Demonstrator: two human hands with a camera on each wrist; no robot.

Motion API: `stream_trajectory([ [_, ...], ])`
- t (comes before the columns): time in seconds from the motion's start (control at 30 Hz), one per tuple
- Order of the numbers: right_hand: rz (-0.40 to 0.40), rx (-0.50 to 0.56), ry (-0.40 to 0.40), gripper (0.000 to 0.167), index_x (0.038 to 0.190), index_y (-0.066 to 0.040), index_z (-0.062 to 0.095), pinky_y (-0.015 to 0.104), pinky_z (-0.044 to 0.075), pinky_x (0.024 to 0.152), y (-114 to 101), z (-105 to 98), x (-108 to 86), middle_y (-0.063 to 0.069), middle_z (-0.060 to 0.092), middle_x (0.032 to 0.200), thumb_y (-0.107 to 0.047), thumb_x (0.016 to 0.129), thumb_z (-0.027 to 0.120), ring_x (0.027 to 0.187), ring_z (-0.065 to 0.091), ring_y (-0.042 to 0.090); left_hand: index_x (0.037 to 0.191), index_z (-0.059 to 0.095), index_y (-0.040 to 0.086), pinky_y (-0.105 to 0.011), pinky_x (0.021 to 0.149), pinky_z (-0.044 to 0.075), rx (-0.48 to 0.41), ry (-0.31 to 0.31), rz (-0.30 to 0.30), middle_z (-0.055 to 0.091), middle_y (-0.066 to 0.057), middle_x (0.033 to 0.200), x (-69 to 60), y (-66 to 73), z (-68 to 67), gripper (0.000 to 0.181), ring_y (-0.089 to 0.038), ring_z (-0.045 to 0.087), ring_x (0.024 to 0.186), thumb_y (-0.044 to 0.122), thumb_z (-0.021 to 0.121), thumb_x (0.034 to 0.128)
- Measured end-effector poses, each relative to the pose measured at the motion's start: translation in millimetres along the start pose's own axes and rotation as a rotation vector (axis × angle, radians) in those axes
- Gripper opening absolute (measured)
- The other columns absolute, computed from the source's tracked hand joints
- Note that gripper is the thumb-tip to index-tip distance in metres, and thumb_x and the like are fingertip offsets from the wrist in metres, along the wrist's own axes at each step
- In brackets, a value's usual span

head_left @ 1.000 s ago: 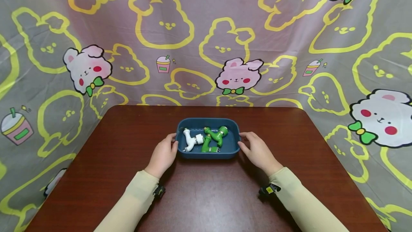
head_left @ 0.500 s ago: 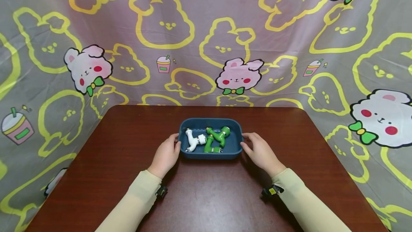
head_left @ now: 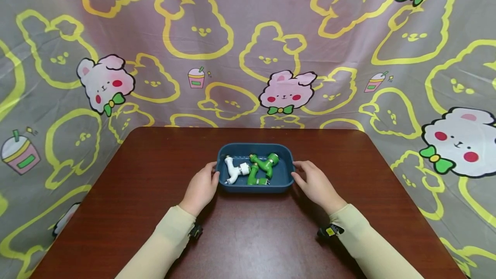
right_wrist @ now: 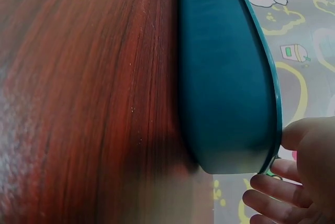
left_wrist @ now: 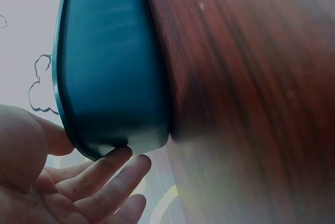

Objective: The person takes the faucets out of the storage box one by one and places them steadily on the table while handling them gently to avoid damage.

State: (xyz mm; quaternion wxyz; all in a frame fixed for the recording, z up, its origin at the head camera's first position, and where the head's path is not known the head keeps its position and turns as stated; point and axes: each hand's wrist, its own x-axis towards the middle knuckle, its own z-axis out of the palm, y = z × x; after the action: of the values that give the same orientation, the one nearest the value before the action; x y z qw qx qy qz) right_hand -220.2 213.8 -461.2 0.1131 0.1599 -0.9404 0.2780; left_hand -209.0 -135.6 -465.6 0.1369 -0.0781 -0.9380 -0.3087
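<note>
In the head view, a dark blue rectangular tray [head_left: 255, 189] sits on the table with several plastic taps inside. A white tap [head_left: 235, 170] lies at its left. Two green taps lie to the right: an upper one [head_left: 266, 165] and a lower one [head_left: 253, 178]. My left hand [head_left: 199, 187] touches the tray's left end, thumb by the rim and fingertips against the end wall in the left wrist view. My right hand [head_left: 315, 186] touches the right end likewise, its thumb at the rim in the right wrist view. Fingers of both hands are relaxed, nearly straight.
The brown wooden table [head_left: 252, 236] spreads around the tray, with its back edge close behind. A patterned cloth [head_left: 228, 38] with cartoon rabbits hangs behind and at both sides. A small black device [head_left: 195, 231] is strapped at each wrist.
Tray and taps have shifted slightly to the right and a touch nearer, with both hands moving along at its ends. The taps keep their places in the tray.
</note>
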Motion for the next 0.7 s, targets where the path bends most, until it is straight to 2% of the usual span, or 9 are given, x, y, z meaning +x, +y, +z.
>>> stream_trajectory([
  [0.7, 0.012, -0.024, -0.014, 0.040, 0.134, 0.000, 0.063, 0.049, 0.058, 0.095, -2.3, 0.6, -5.4, 0.016, 0.068, 0.123, -0.022, 0.101, 0.068, 0.110, 0.069, 0.030, 0.136, 0.057, -0.008, -0.047, 0.086, 0.058, 0.013, -0.014, -0.012, 0.073, -0.020, 0.111, -4.0, 1.4, -0.7, 0.040, -0.032, 0.072, 0.100, 0.012, 0.062, 0.1022],
])
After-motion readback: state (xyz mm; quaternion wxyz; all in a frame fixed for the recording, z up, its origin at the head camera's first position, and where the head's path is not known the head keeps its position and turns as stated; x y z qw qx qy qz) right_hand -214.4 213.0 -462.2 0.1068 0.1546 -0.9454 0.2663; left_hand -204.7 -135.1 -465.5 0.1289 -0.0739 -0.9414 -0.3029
